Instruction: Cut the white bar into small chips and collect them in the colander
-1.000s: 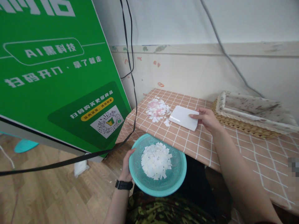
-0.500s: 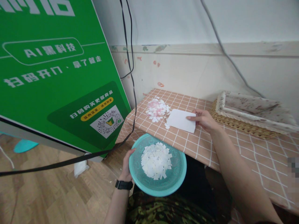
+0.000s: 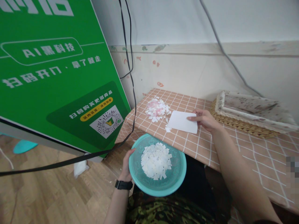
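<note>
Teal basket [image 3: 178, 168] holds white scraps [image 3: 156, 160], probably paper, in left grip [image 3: 127, 165]

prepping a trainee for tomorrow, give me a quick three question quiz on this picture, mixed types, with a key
1. What does the left hand hold?
2. True or false: the white card lies inside the wicker basket.
3. Which colour tinges part of the pile of scraps on the checked tablecloth?
a) green
b) pink
c) blue

Key
1. The turquoise colander, with white pieces heaped in it.
2. False: the card is in the fingers of the right hand, outside the basket.
3. b) pink
</note>
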Motion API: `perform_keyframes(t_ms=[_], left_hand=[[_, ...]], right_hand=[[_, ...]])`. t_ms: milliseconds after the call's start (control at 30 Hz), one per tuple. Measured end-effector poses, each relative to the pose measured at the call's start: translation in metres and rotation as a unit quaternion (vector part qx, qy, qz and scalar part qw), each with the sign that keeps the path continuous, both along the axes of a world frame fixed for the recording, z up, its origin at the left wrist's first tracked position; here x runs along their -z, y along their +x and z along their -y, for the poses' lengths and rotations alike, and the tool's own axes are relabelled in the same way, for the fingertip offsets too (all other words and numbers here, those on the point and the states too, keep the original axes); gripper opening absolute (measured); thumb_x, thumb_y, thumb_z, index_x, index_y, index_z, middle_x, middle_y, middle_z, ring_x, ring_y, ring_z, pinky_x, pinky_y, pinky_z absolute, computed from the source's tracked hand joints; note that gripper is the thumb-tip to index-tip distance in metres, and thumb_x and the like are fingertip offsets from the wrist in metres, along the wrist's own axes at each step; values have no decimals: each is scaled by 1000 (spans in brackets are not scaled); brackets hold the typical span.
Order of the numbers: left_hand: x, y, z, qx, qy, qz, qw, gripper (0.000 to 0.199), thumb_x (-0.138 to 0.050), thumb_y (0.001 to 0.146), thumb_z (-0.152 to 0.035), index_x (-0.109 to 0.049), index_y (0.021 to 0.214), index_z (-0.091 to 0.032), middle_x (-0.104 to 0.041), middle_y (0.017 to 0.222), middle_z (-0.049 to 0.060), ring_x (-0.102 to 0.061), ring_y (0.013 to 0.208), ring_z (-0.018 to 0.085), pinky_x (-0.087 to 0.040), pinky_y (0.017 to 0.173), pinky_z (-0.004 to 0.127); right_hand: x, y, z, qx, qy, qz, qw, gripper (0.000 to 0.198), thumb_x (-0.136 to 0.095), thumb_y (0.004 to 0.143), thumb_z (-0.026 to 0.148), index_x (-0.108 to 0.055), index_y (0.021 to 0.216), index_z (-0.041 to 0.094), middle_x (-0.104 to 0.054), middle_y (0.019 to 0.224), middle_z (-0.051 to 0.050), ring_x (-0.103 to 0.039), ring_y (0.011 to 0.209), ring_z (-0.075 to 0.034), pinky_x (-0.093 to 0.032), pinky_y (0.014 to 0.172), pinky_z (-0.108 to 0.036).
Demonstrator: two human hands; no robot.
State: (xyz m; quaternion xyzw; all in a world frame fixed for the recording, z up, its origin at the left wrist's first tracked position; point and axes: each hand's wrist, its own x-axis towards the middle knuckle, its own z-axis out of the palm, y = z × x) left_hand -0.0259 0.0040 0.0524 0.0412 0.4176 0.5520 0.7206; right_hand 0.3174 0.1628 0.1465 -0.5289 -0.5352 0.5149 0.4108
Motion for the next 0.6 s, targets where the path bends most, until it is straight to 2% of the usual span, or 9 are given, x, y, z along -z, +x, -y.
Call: perform_keyframes(t_ms=[233, 467, 600], left_hand=[[2, -1, 0, -1, -15, -4, 1000, 16, -63, 72, -25, -65, 79, -10, -71, 68, 7, -67, 69, 22, -53, 66, 31], [1, -1, 0, -11, -12, -14, 1000, 14, -63, 71, -25, -64, 74, -11, -70, 65, 6, -67, 67, 22, -53, 66, 31], [-2, 1, -1, -5, -10, -10, 1000, 15, -62, 73, -24, -65, 78, -10, -70, 66, 6, -67, 67, 22, -53, 65, 31]], right_hand=[[-1, 5, 0, -50, -16, 16, 999, 36, -80, 50, 32, -50, 64, 17, -54, 55, 2, -50, 47, -11, -31, 41, -23], [0, 15, -4, 11, -8, 20, 1000, 39, -81, 48, 34, -51, 66, 17, -56, 59, 1, -53, 51, -13, -37, 43, -24], [-2, 10, -2, 7, 3, 13, 1000, 40, -82, 47, 35, -50, 64, 17, -54, 56, 2, -51, 48, -11, -35, 41, -23]])
